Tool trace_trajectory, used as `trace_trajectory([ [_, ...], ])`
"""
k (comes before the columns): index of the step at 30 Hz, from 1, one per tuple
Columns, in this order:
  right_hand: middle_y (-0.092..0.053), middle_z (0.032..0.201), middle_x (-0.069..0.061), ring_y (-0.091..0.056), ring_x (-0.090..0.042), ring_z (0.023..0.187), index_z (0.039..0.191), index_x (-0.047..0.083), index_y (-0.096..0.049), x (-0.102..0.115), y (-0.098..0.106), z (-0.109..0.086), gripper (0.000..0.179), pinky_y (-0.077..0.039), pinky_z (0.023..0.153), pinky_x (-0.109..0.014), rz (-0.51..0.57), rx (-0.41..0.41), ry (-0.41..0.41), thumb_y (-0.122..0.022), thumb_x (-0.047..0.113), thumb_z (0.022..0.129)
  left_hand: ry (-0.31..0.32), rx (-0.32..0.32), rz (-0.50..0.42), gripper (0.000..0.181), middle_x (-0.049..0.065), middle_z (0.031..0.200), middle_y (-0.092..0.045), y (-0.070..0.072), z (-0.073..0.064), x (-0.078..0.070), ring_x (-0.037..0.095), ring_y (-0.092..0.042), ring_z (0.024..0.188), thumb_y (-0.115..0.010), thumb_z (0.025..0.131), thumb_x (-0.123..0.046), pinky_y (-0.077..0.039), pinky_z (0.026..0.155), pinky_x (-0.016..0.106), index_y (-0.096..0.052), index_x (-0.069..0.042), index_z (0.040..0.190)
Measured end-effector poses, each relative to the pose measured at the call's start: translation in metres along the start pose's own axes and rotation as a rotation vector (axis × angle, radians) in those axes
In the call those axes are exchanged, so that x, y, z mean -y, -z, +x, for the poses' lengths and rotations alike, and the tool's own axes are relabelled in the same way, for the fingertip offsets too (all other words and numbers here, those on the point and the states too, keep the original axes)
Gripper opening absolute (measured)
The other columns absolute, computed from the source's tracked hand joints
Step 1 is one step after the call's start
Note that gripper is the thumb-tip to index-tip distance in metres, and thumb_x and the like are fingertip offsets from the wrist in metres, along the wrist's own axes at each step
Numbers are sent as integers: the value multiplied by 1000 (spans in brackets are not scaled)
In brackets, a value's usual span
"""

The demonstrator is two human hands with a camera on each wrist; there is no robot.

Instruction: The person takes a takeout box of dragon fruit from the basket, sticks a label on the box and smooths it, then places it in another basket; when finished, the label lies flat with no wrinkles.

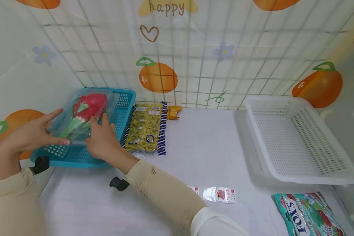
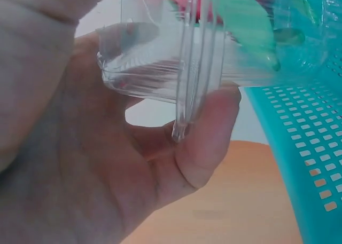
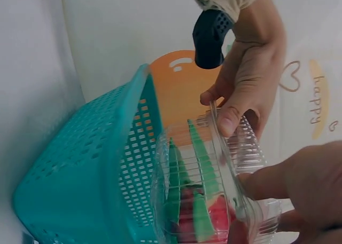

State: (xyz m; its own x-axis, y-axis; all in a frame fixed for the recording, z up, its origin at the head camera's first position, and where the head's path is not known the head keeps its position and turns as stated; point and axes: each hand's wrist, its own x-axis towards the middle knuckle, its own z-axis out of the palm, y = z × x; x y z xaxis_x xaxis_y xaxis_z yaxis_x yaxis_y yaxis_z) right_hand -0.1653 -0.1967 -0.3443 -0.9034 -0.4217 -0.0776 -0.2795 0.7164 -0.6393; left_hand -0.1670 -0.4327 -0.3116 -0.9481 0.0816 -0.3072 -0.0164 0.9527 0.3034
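From the head, the left hand (image 1: 32, 137) and the right hand (image 1: 104, 139) are both clamped on a clear plastic container (image 1: 82, 119), which overlies the blue basket (image 1: 76, 163); whether its base touches the basket cannot be told from here. A red-and-green item (image 1: 91, 101) lies inside the container. The right hand works close to the striped-edge bag (image 1: 146, 127) lying beside the basket on the surface (image 1: 206, 144), so a wide swing of that forearm could nudge the bag.

At the left wrist, the fingers (image 2: 206, 137) curl under a thin projecting rim (image 2: 188, 89), with the basket's perforated wall near. Smooth plastic held by so narrow an edge could slip, and hard squeezing might buckle the walls. If the rim is where two halves meet, uneven pulling might pop it apart and spill the item; whether it is latched cannot be made out.

At the right wrist, the left thumb (image 3: 228, 121) pinches the rim while the right hand grips further along it. Should one side let go first, the container would probably tip toward that side and knock against the basket's edge.
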Motion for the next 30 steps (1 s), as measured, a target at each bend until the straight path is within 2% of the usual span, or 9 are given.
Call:
trace_trajectory([
  [4, -11, 172, 2, -29, -25, 154, 162, 33, -26, -2, 5, -7, 69, -42, 117, -32, 0, 7, 25, -61, 38, 102, -1, -18, 0, 128, 52, 144, -34, -2, -6, -3, 45, -65, 100, -78, 83, -59, -56, 70, 52, 15, -22, 163],
  [7, -12, 172, 0, -30, -27, 154, 162, 31, -26, -5, 11, -13, 69, -43, 116, -34, 9, 9, 52, -60, 38, 102, 3, -43, 1, 128, 51, 141, -37, -3, -10, -8, 52, -61, 103, -78, 83, -59, -56, 66, 48, 14, -22, 163],
  [10, -13, 172, -1, -32, -29, 153, 162, 30, -28, -8, 17, -19, 68, -46, 113, -35, 35, 5, 75, -61, 37, 102, 4, -58, -4, 128, 51, 145, -33, -3, -15, -15, 62, -52, 113, -79, 83, -57, -57, 69, 54, 14, -21, 163],
  [14, -15, 172, -1, -35, -29, 152, 161, 30, -30, -12, 24, -28, 67, -49, 109, -34, 65, -7, 84, -62, 36, 102, 7, -82, -2, 127, 48, 153, -22, -2, -23, -26, 68, -41, 124, -80, 84, -55, -54, 77, 64, 11, -16, 163],
  [20, -15, 172, -4, -33, -31, 153, 161, 28, -31, -24, 34, -40, 67, -44, 116, -39, 68, -21, 123, -62, 36, 102, -9, -161, -6, 125, 45, 137, -46, -10, -31, -38, 58, -55, 108, -82, 81, -55, -54, 61, 44, 1, -15, 165],
  [22, -15, 172, -5, -33, -32, 153, 161, 26, -32, -30, 38, -47, 67, -44, 116, -40, 81, -30, 134, -62, 35, 102, -29, -183, -30, 124, 42, 142, -44, -14, -32, -44, 56, -54, 108, -84, 80, -52, -52, 61, 41, -2, -15, 166],
  [24, -15, 172, -6, -32, -34, 153, 161, 25, -33, -34, 44, -53, 67, -44, 116, -42, 98, -43, 141, -63, 33, 102, -40, -194, -52, 122, 40, 150, -36, -17, -33, -52, 54, -52, 108, -84, 81, -49, -52, 62, 40, -4, -15, 166],
  [28, -15, 172, -8, -32, -36, 153, 160, 22, -34, -42, 54, -61, 67, -46, 114, -43, 109, -69, 151, -64, 30, 101, -44, -224, -86, 117, 34, 145, -42, -23, -36, -67, 41, -52, 102, -84, 82, -48, -45, 56, 29, -7, -19, 166],
  [30, -17, 171, -10, -32, -36, 153, 160, 21, -35, -45, 57, -64, 67, -47, 112, -44, 107, -80, 158, -65, 28, 101, -44, -240, -95, 116, 32, 140, -45, -28, -37, -73, 35, -50, 100, -83, 82, -49, -43, 55, 28, -9, -21, 166],
])
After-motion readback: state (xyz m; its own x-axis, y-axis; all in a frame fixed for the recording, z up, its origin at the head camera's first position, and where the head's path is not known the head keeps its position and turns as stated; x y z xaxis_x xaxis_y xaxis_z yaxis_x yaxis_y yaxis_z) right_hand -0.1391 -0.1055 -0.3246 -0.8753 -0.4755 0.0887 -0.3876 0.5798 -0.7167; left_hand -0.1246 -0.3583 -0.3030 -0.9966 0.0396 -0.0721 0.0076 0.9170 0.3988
